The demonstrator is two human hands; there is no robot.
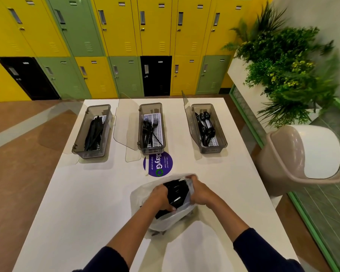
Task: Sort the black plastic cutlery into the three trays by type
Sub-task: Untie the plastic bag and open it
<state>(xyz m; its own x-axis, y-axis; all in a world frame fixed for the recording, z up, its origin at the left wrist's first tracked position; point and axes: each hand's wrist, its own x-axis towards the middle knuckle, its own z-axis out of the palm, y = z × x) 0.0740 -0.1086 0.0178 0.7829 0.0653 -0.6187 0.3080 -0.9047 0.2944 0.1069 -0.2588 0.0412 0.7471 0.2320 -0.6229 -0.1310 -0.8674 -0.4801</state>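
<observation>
Black cutlery (177, 190) lies in a loose tangle inside the thin white bag (143, 195) on the counter (86, 203). The left hand (161, 197) is in the bag with fingers curled round a bunch, and the right hand (199, 193) fingers pinch the bag rim open. Pieces likely light, stiff, slick and snag-prone, so best taken by the handles, few at a time, for the knife tray (78, 148), fork tray (139, 134) or spoon tray (222, 134).

A shared staff locker rm/pantry in a workplace is indicated: a wall of yellow, green & black lockers (124, 36), a "Clean as you go" sticker (158, 164) on the white bench (86, 203), a swing-lid bin (294, 154) and planter greenery (283, 75).
</observation>
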